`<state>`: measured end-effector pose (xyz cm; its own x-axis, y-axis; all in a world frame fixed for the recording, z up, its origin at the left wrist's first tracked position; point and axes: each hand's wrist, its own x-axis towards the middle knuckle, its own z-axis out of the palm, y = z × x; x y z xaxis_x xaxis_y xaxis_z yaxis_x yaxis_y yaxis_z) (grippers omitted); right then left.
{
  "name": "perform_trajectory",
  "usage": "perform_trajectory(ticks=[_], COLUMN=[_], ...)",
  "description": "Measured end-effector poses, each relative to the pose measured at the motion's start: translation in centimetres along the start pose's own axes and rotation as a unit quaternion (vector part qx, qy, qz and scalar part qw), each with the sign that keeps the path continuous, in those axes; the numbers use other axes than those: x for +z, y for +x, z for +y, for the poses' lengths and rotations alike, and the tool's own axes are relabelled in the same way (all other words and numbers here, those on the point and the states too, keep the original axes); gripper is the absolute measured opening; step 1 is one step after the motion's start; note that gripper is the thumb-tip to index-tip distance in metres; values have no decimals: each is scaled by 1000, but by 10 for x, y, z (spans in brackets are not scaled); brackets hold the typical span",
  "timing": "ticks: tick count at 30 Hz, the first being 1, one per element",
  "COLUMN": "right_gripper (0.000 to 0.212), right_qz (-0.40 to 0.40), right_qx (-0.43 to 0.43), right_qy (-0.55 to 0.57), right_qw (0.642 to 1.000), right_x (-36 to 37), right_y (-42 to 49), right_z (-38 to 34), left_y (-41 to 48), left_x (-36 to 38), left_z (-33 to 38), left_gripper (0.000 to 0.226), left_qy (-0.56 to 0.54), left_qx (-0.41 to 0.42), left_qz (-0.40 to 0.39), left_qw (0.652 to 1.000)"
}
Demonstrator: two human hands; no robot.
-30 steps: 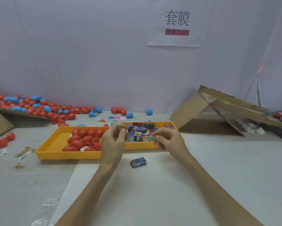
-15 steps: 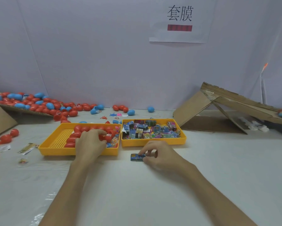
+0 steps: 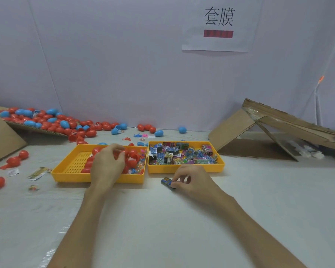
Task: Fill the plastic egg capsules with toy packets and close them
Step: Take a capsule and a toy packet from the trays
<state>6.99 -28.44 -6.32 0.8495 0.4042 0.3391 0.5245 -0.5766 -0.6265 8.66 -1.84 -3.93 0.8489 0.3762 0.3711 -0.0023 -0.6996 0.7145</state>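
Left hand [image 3: 106,165] lifted red capsule [image 3: 132,158], right hand [image 3: 193,180] pinching packet [image 3: 166,180]

A white paper sign [image 3: 217,26] with two black characters and a dark red bar hangs high on the pale lilac partition wall [image 3: 124,64], over to the right. Below it, on the white desk [image 3: 182,219], a worn, taped brown cardboard ramp [image 3: 290,120] leans, with small white lumps [image 3: 313,153] in its shadow. Behind it stands a thin white rod with an orange tip [image 3: 317,99]. At the far left another brown cardboard panel [image 3: 2,138] slants on the desk.
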Motion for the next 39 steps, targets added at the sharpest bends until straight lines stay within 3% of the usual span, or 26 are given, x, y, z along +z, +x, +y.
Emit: perform_trajectory(ticks=[4, 7, 9, 19, 23, 29, 33, 39], right_gripper=[11, 13, 17, 15, 16, 13, 16, 17], right_qz=[-5, -6, -4, -4, -12, -42, -60, -20], right_qx=[2, -5, -8, -12, 0, 20, 16, 0], right_qy=[2, -3, -6, -1, 8, 30, 27, -6], right_qw=[1000, 1000, 1000, 1000, 1000, 998, 998, 1000], right_x=[1, 1, 0, 2, 2, -2, -5, -3], right_y=[0, 0, 0, 0, 1, 0, 1, 2], right_z=[1, 0, 0, 4, 4, -1, 0, 2], left_y=[5, 11, 11, 11, 10, 5, -7, -40], left_x=[-13, -22, -23, -19, -20, -18, -7, 21], left_z=[-7, -18, -21, -23, -20, -9, 16, 48], left_gripper=[37, 43, 45, 41, 33, 24, 26, 28], left_qy=[90, 180, 200, 156, 106, -43, -169, -169], left_qx=[-22, -118, -136, -125, -114, 10, 138, 241], left_qz=[104, 1, -62, -24, 28, 131, 58, -42], left_qw=[990, 977, 968, 980, 987, 990, 974, 955])
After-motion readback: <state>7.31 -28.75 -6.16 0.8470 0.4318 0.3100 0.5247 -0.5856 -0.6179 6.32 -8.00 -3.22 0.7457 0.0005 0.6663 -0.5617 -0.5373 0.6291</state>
